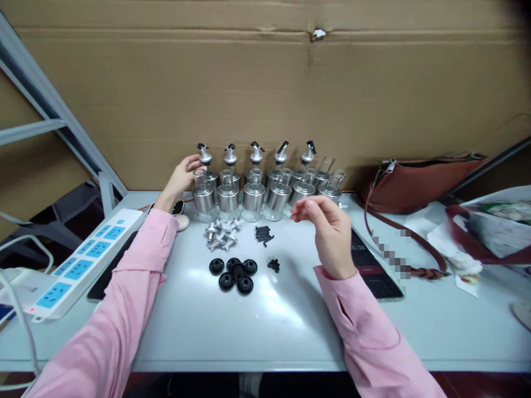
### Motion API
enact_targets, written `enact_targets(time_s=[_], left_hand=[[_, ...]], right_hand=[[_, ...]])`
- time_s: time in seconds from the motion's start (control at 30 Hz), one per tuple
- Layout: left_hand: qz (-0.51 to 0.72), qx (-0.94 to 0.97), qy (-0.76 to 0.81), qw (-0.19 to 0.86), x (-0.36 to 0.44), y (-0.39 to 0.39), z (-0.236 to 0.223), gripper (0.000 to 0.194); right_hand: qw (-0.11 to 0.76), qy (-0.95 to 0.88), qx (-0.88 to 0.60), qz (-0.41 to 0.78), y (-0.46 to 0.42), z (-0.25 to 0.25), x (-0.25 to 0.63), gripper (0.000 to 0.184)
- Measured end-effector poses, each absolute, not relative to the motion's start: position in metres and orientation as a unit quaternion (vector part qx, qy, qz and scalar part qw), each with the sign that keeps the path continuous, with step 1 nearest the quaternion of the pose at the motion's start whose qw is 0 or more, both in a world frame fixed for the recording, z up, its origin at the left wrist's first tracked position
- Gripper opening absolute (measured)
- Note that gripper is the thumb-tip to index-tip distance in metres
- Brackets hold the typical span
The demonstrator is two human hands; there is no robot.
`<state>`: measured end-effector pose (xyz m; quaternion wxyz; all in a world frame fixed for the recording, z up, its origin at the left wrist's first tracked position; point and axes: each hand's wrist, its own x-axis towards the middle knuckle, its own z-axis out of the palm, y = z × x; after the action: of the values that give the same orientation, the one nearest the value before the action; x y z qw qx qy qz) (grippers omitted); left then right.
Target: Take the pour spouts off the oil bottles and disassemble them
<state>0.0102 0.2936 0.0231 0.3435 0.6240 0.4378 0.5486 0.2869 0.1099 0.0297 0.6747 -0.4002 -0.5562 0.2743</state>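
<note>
Two pink sleeves (141,271) in the foreground, either side of a pale tabletop (286,326) set with loose parts grouped by kind: nearest, black discs (244,284) and a scatter of black pellets (274,265); just beyond, metal spouts (226,239) in a heap beside black sticks (262,233). Held up in front of the bottles, the right grip (331,235), thumb close to bent fingers; impossible to tell whether pinching something tiny or nothing. For parts this small, probably best a fingertip pinch low over the tabletop, one at a time. Behind, a front row of six open-necked bottles (254,196) in glass and metal. Beyond, at the rear row's left end, a spout-topped bottle (204,157), with the left grip (182,176) curled at the neck, touching or nearly so; closure too hidden to tell. Likely best handled upright, steadied below the spout, wrist clear of the crowded glass in front. Alongside to the right, four more bottles with spouts (256,157); backdrop, a cardboard wall (232,83).
</note>
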Motion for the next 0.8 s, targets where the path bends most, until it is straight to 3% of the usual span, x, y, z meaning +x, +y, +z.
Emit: enact_targets(time_s=[0.23,0.43,0.6,0.7,0.8], left_hand=[[0.58,0.62,0.417,0.323,0.021,0.295,0.021,0.036],[0.7,0.571,0.411,0.121,0.013,0.29,0.052,0.055],[0.74,0.565,0.363,-0.042,0.011,0.243,0.092,0.042],[0.729,0.611,0.301,-0.072,0.016,0.21,0.113,0.041],[0.595,0.719,0.353,-0.066,0.026,0.181,0.127,0.033]], right_hand=[[0.663,-0.572,-0.397,0.275,0.109,0.032,0.293,0.024],[0.693,-0.556,-0.384,0.251,0.107,0.033,0.293,0.023],[0.702,-0.567,-0.388,0.188,0.102,0.037,0.286,0.022],[0.695,-0.583,-0.389,0.162,0.096,0.039,0.28,0.021],[0.688,-0.601,-0.378,0.151,0.09,0.04,0.275,0.015]])
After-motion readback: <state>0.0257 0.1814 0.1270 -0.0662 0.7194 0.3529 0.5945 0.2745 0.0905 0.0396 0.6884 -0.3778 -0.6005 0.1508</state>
